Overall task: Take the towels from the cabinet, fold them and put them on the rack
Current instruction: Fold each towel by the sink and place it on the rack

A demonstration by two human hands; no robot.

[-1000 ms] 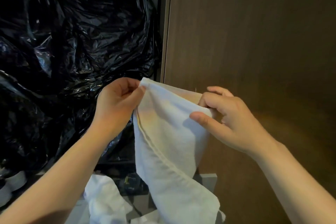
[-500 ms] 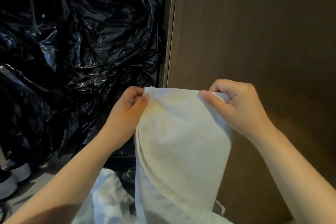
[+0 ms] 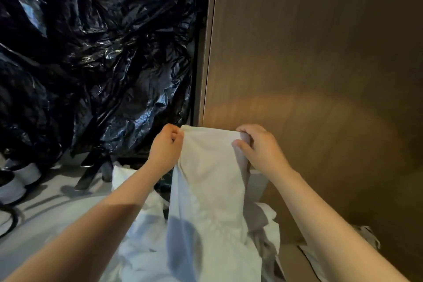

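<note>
Both hands are up on the towel (image 3: 209, 181) now, one at each top corner. The left hand (image 3: 166, 150) has its fingers curled tight, pinching the left corner against the thumb. The right hand (image 3: 262, 149) pinches the right corner between thumb and bent fingers, with a bit of cloth bunched inside the grip.

A second ago that top edge slanted, the right hand sitting lower with its thumb laid on the towel's face. Half a second ago it had climbed to the corner. Now the edge runs level and drawn straight between the two hands, and the hands sit a touch closer together.

The towel hangs in the air in front of the left edge of the wooden panel (image 3: 320, 64), its lower part dropping onto the heap of white cloth (image 3: 142, 249) below. A soft shadow falls across it down there.

The view has shifted too: the hands show lower in the frame, and more of the heap and the pale floor (image 3: 45, 213) comes in than before. The black plastic bag (image 3: 91, 57) fills the left side as it did, with white shoes (image 3: 25, 175) lined up under it at the far left
</note>
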